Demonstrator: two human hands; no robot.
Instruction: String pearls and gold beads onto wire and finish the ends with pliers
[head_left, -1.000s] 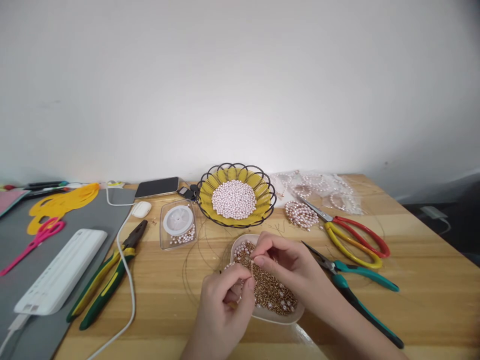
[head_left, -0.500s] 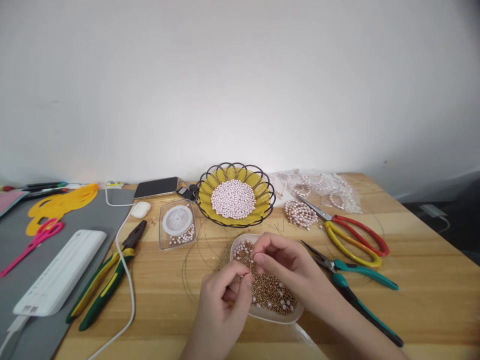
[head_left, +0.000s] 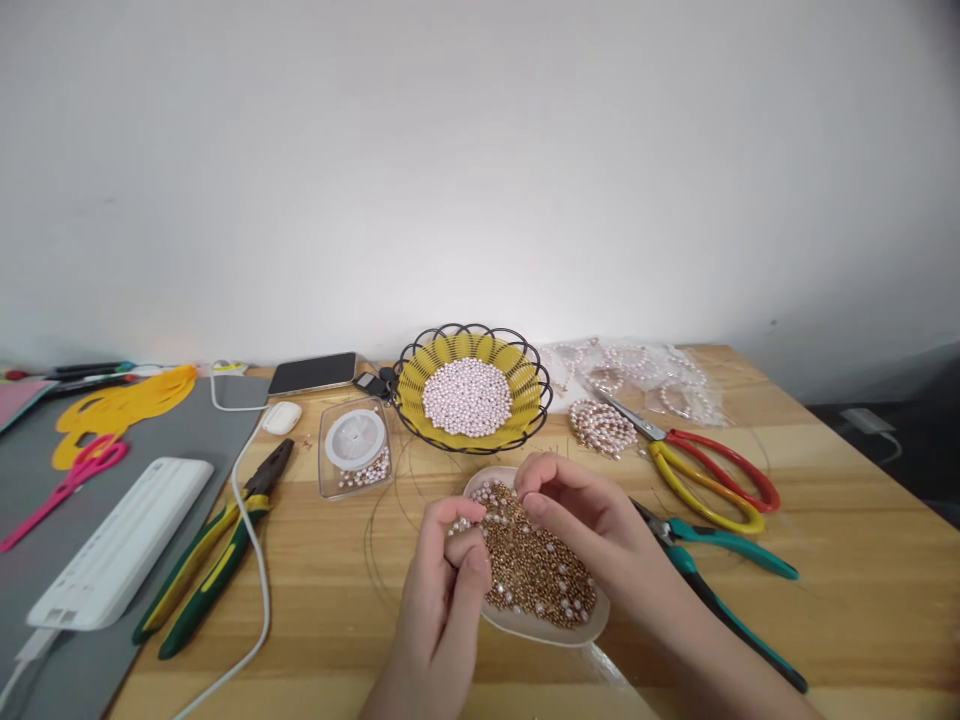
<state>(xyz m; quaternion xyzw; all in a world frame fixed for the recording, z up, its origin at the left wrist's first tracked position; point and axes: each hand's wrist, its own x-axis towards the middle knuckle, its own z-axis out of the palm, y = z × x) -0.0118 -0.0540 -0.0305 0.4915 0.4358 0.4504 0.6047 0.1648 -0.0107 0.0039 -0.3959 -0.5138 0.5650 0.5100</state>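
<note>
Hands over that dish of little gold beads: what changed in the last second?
The two hands drew slightly apart: the left hand now pinches a few pearls upright at the white dish rim, and the right hand shifted up over the gold beads. The basket of pearls, scissors and pliers stayed put.

left hand (head_left: 446, 590) pinched, right hand (head_left: 581, 520) curled — apart

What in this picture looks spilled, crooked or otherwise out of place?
Nothing is spilled or broken. The small beads stay inside the white dish under the left hand and right hand, and the pearls stay in the wire basket. Only a few loose bits lie on the table near the clear box.
</note>
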